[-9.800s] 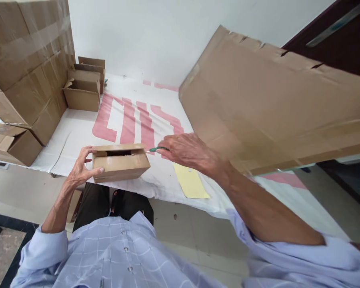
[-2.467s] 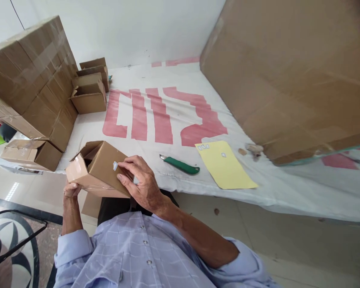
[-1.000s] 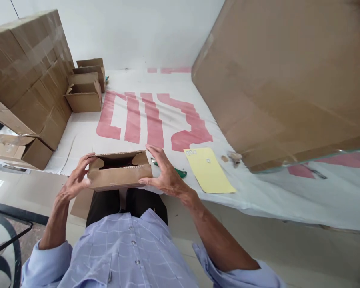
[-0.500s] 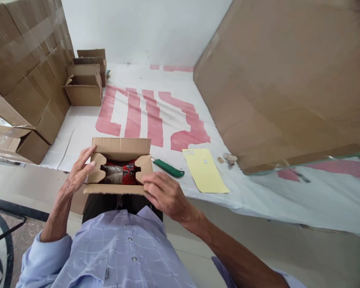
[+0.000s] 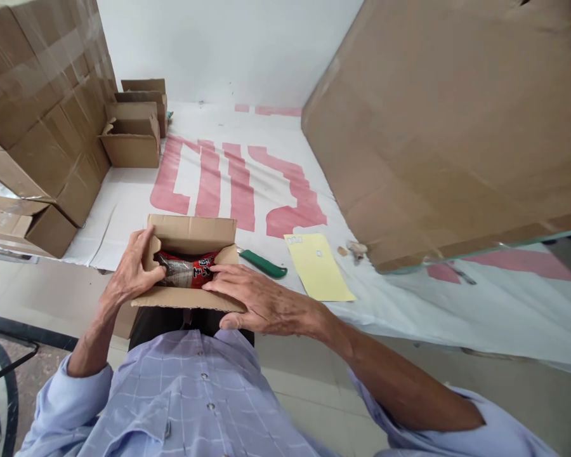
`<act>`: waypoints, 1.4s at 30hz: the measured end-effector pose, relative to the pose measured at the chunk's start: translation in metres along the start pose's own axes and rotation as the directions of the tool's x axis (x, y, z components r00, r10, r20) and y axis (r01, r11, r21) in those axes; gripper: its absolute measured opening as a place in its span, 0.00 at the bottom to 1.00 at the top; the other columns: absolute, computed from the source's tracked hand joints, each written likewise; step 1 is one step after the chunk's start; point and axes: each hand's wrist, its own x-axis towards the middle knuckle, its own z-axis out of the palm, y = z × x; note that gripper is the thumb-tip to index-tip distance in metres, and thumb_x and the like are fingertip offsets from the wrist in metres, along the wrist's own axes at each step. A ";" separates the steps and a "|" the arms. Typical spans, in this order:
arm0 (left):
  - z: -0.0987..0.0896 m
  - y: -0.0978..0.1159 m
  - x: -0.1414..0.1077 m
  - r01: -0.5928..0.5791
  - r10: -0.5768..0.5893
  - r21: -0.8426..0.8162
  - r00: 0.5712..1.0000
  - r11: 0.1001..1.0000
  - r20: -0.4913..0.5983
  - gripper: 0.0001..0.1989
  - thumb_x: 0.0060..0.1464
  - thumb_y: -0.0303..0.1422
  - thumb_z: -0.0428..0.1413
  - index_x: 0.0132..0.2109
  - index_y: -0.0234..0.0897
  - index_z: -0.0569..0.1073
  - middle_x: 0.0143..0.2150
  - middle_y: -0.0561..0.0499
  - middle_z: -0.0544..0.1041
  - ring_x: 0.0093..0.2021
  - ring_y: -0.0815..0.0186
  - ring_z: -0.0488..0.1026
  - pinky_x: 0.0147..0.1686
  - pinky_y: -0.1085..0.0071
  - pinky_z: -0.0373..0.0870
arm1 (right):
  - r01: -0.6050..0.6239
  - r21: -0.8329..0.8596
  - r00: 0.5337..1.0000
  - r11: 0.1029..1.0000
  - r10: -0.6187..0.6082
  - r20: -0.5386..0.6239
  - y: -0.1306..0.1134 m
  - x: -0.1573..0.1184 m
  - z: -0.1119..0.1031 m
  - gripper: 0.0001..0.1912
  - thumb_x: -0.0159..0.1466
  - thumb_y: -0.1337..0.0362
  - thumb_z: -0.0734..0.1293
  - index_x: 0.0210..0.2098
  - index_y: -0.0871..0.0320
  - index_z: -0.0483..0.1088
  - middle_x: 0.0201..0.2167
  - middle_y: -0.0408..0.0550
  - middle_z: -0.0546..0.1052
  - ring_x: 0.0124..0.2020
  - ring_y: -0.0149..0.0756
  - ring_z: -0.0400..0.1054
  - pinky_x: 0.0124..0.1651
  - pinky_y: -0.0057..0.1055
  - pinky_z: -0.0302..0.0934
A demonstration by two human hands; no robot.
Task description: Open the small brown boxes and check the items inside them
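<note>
A small open cardboard box [image 5: 190, 297] sits at the table's near edge, close to my body, its long flaps standing up. Inside lies a red-and-clear plastic packet [image 5: 183, 271] with dark printed characters. My left hand [image 5: 132, 270] grips the box's left end, thumb over the left side flap and fingers along the outside. My right hand [image 5: 261, 298] is on the right end. Its fingers reach over the right side flap toward the packet, and its thumb stays outside the front flap. Fingertips partly cover the packet's right end.
A green-handled knife [image 5: 264, 263] and a yellow paper sheet [image 5: 320, 266] lie right of the box on the white cloth [image 5: 209, 120]. Small open boxes [image 5: 132, 149] stand at back left beside a taped carton stack [image 5: 47, 95]. A large carton [image 5: 438, 139] fills the right.
My left thumb has moved inward over the left flap, which now bends into the box. My right hand has opened out and slid left, fingers now inside the box's right end.
</note>
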 end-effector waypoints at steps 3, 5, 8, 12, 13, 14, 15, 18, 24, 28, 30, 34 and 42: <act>0.000 -0.002 -0.006 0.029 -0.031 -0.111 0.999 0.993 -0.014 0.40 0.57 0.36 0.58 0.76 0.49 0.64 0.73 0.47 0.67 0.72 0.44 0.65 0.69 0.50 0.70 | 0.038 0.013 0.998 0.999 -0.038 -0.047 0.004 0.002 -0.011 0.25 0.75 0.41 0.65 0.56 0.50 0.83 0.56 0.52 0.85 0.64 0.51 0.74 0.70 0.54 0.64; 0.001 -0.002 -0.009 0.025 -0.028 -0.146 0.999 0.989 -0.020 0.39 0.59 0.36 0.57 0.76 0.49 0.64 0.73 0.48 0.67 0.73 0.44 0.63 0.72 0.49 0.66 | 0.081 0.007 0.993 0.997 -0.080 -0.082 0.007 0.011 -0.014 0.21 0.80 0.50 0.60 0.50 0.48 0.85 0.52 0.48 0.86 0.61 0.46 0.76 0.69 0.51 0.66; 0.003 -0.001 -0.010 0.020 -0.023 -0.173 1.000 0.985 -0.021 0.37 0.60 0.36 0.57 0.76 0.48 0.65 0.73 0.48 0.67 0.73 0.45 0.62 0.75 0.48 0.61 | 0.119 -0.069 0.985 0.991 -0.126 -0.118 0.010 0.032 -0.009 0.20 0.79 0.55 0.61 0.41 0.49 0.85 0.47 0.47 0.86 0.59 0.45 0.76 0.70 0.52 0.65; 0.006 -0.003 -0.008 0.063 -0.070 -0.188 0.997 0.980 -0.030 0.36 0.60 0.37 0.56 0.74 0.47 0.65 0.71 0.46 0.67 0.72 0.45 0.62 0.70 0.49 0.68 | 0.088 -0.262 0.986 0.961 -0.121 -0.112 0.016 0.046 -0.008 0.17 0.73 0.55 0.70 0.30 0.52 0.81 0.35 0.51 0.83 0.49 0.47 0.75 0.69 0.57 0.63; 0.006 -0.003 -0.008 0.065 -0.073 -0.185 0.997 0.981 -0.036 0.36 0.60 0.38 0.55 0.74 0.46 0.65 0.71 0.46 0.67 0.72 0.44 0.62 0.69 0.48 0.69 | 0.075 -0.305 0.987 0.949 -0.115 -0.116 0.019 0.044 -0.010 0.17 0.72 0.54 0.72 0.28 0.52 0.80 0.33 0.51 0.81 0.47 0.48 0.74 0.68 0.57 0.64; 0.007 -0.004 -0.007 0.063 -0.072 -0.184 0.997 0.981 -0.041 0.36 0.59 0.38 0.55 0.74 0.45 0.64 0.71 0.45 0.67 0.72 0.44 0.63 0.69 0.48 0.69 | 0.055 -0.339 0.986 0.939 -0.104 -0.128 0.022 0.040 -0.013 0.17 0.71 0.53 0.73 0.27 0.52 0.79 0.31 0.51 0.80 0.45 0.49 0.73 0.65 0.56 0.66; 0.008 -0.004 -0.006 0.060 -0.070 -0.188 0.996 0.980 -0.047 0.36 0.59 0.38 0.55 0.74 0.45 0.64 0.71 0.45 0.67 0.72 0.44 0.63 0.68 0.48 0.69 | 0.024 -0.370 0.985 0.929 -0.084 -0.148 0.025 0.035 -0.016 0.17 0.70 0.53 0.74 0.26 0.51 0.78 0.30 0.52 0.79 0.44 0.50 0.72 0.62 0.55 0.67; 0.010 -0.005 -0.003 0.056 -0.070 -0.212 0.996 0.976 -0.063 0.36 0.58 0.38 0.55 0.74 0.43 0.64 0.69 0.44 0.68 0.71 0.45 0.64 0.67 0.51 0.70 | -0.123 -0.489 0.980 0.864 0.029 -0.195 0.032 0.024 -0.018 0.16 0.67 0.55 0.77 0.25 0.52 0.76 0.27 0.54 0.77 0.41 0.52 0.72 0.54 0.53 0.68; 0.019 -0.005 0.002 0.053 -0.089 -0.249 0.987 0.967 -0.135 0.35 0.58 0.39 0.55 0.71 0.38 0.66 0.68 0.41 0.70 0.72 0.44 0.64 0.71 0.50 0.65 | -0.121 -0.635 0.989 0.763 0.150 -0.009 0.024 0.059 0.000 0.09 0.62 0.67 0.78 0.41 0.57 0.80 0.41 0.61 0.83 0.45 0.55 0.76 0.48 0.47 0.67; 0.025 -0.005 0.003 0.040 -0.085 -0.256 0.982 0.966 -0.169 0.33 0.60 0.40 0.56 0.70 0.39 0.67 0.66 0.41 0.71 0.70 0.43 0.66 0.72 0.46 0.64 | -0.086 -0.655 0.974 0.751 0.202 0.104 0.020 0.096 0.005 0.16 0.62 0.64 0.78 0.49 0.60 0.80 0.46 0.62 0.84 0.46 0.54 0.78 0.45 0.43 0.67; 0.024 -0.005 0.002 0.026 -0.064 -0.243 0.986 0.970 -0.152 0.33 0.62 0.43 0.57 0.71 0.40 0.67 0.67 0.41 0.70 0.70 0.44 0.67 0.72 0.46 0.64 | -0.108 -0.645 0.960 0.756 0.247 0.129 0.021 0.109 0.010 0.08 0.64 0.64 0.77 0.43 0.57 0.81 0.41 0.59 0.85 0.43 0.51 0.78 0.44 0.42 0.66; 0.012 -0.011 -0.007 -0.027 0.027 -0.221 1.000 0.975 -0.004 0.45 0.60 0.55 0.63 0.77 0.44 0.61 0.75 0.38 0.61 0.77 0.40 0.59 0.75 0.44 0.60 | -0.095 -0.640 0.953 0.763 0.256 0.164 0.022 0.121 0.020 0.09 0.70 0.72 0.67 0.38 0.56 0.80 0.38 0.57 0.84 0.41 0.48 0.77 0.47 0.42 0.65; -0.005 -0.034 -0.018 0.023 0.023 -0.236 0.981 0.972 0.193 0.67 0.42 0.61 0.74 0.81 0.51 0.53 0.79 0.37 0.54 0.79 0.32 0.53 0.71 0.36 0.66 | -0.015 -0.640 0.977 0.768 0.149 0.155 0.016 0.111 -0.015 0.11 0.73 0.70 0.64 0.39 0.59 0.79 0.45 0.57 0.82 0.51 0.49 0.71 0.54 0.43 0.61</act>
